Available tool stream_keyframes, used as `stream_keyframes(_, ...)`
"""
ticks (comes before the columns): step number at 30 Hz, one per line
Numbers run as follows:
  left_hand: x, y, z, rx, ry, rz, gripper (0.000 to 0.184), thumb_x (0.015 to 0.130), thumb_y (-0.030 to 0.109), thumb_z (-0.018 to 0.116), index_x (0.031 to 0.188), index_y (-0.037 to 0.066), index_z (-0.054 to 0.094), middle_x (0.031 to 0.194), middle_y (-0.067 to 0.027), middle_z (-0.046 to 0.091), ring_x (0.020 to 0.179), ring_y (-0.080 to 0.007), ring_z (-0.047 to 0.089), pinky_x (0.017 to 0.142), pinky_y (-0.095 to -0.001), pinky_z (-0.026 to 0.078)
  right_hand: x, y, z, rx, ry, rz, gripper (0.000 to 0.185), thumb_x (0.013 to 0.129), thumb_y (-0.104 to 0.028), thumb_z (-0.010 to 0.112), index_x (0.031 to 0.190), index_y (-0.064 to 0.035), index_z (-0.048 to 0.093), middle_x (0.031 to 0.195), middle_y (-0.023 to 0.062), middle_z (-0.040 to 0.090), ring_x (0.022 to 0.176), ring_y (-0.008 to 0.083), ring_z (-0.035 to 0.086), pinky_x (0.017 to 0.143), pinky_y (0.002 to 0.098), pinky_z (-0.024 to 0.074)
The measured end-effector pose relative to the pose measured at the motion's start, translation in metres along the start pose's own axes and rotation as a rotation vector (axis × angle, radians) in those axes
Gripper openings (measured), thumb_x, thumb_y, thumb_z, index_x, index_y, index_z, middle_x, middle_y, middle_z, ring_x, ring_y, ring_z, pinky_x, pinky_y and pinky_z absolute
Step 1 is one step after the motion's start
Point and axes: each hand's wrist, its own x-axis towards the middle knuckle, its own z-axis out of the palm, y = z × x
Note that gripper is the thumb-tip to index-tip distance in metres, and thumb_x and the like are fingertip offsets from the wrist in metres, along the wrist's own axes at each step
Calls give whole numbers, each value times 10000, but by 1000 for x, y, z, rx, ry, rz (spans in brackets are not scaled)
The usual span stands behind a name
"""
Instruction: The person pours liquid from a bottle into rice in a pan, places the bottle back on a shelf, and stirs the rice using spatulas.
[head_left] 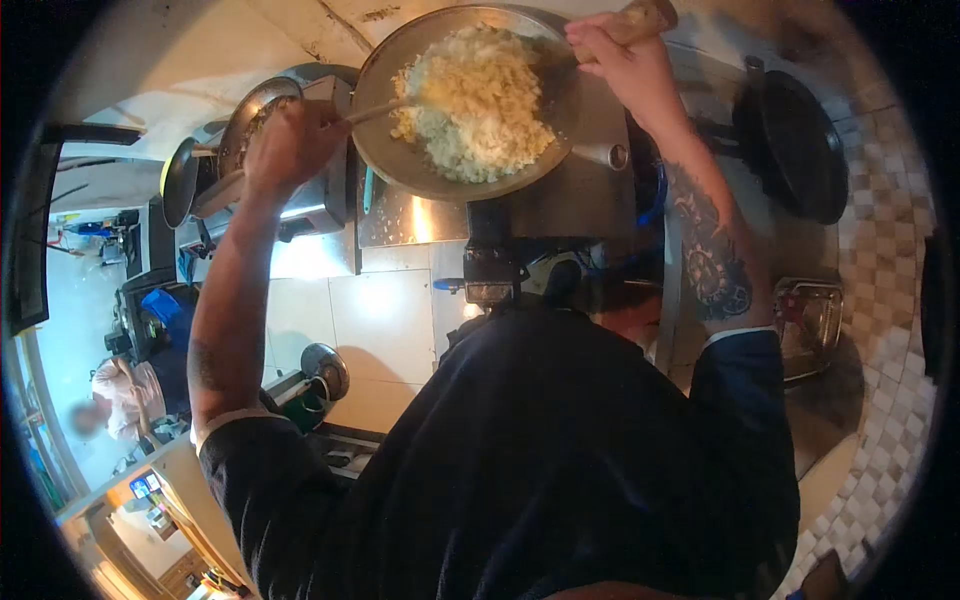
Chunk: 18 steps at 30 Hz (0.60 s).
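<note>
A wide wok (378,165) sits tilted on the stove at the top middle, with a heap of yellow and white rice (480,100) in it. My left hand (292,150) is closed round the handle of a long cooking utensil (378,110). Its far end is sunk in the rice, so I cannot tell whether it is a ladle or a spatula. Fingers wrapped, my right hand (625,70) grips a thick wooden handle (650,18) at the wok's upper right rim.
Left of the stove are a smaller pan with food (262,98) and another pan (180,185). A black pan (800,145) lies at right, above a glass dish (815,320). A person (130,395) is far off at left. A metal lid (326,370) is below.
</note>
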Motion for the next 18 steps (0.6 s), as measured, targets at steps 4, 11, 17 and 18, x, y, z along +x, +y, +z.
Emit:
stream_keyframes(4, -8, 10, -27, 202, 211, 69, 289, 941, 434, 632, 1044, 199, 766, 944, -109, 754, 889, -362, 727, 780, -475, 580, 12, -38, -1, -455, 118, -63, 267, 994, -210, 516, 1175, -71, 655, 1204, 139, 692, 1204, 339, 621, 1135, 550, 372)
stream_keyframes(11, -11, 8, -41, 426, 444, 242, 203, 984, 340, 575, 1038, 192, 703, 937, -110, 714, 835, -383, 712, 716, -520, 567, 26, -3, -8, -927, -122, -462, 233, 989, -208, 534, 1164, -124, 662, 1145, 164, 683, 1076, 352, 658, 1127, 474, 420)
stream_keyframes(17, 2, -19, -52, 697, 300, 137, 194, 959, 279, 578, 994, 155, 723, 962, -99, 737, 858, -321, 739, 749, -511, 589, 22, 3, -17, -181, -116, -88, 234, 974, -291, 632, 1084, -106, 723, 1002, 86, 744, 972, 210, 710, 871, 383, 528)
stream_keyframes(18, 9, -30, -45, 663, 205, 147, 204, 928, 269, 587, 994, 155, 743, 962, -132, 744, 887, -331, 746, 785, -516, 597, 21, 5, -16, -113, -116, -5, 240, 972, -301, 650, 1074, -99, 732, 986, 79, 752, 950, 190, 720, 803, 350, 565)
